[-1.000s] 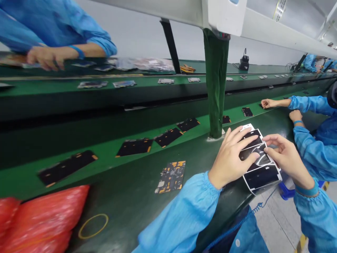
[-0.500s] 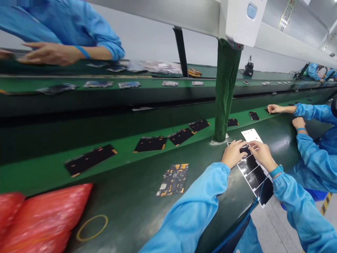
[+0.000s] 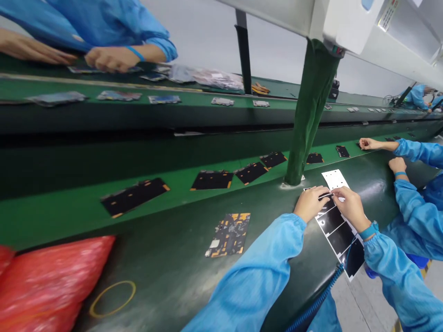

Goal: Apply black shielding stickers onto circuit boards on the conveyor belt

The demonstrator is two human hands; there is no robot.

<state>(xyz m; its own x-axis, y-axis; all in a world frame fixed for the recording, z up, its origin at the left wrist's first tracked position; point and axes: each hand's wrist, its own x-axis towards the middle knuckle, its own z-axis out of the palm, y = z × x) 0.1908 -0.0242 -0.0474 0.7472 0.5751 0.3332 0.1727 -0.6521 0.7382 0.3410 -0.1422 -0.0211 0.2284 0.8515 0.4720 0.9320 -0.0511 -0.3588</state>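
Observation:
A white-backed sheet of glossy black rectangular stickers (image 3: 339, 238) lies on the dark green bench and overhangs its front edge. At its upper part, my left hand (image 3: 312, 203) is closed with thumb and fingers at the edge of a black sticker. My right hand (image 3: 350, 207), with a blue band at the wrist, pinches close beside it at the same sticker; the fingertips partly hide it. To the left of my left sleeve, a circuit board (image 3: 229, 235) with black and orange-gold areas lies flat on the bench.
Several black-covered boards (image 3: 212, 180) lie on a green belt (image 3: 69, 210) beyond the bench. A green-wrapped post (image 3: 309, 115) stands ahead. Red bubble bags (image 3: 58, 281) and a yellow rubber band (image 3: 112, 299) lie left. Co-workers' hands (image 3: 112, 59) are across and at right (image 3: 368, 144).
The view has shifted slightly. The boards on the belt have moved rightward. My hands stay at the sheet's upper part, fingers slightly shifted. The co-worker across has changed hand position.

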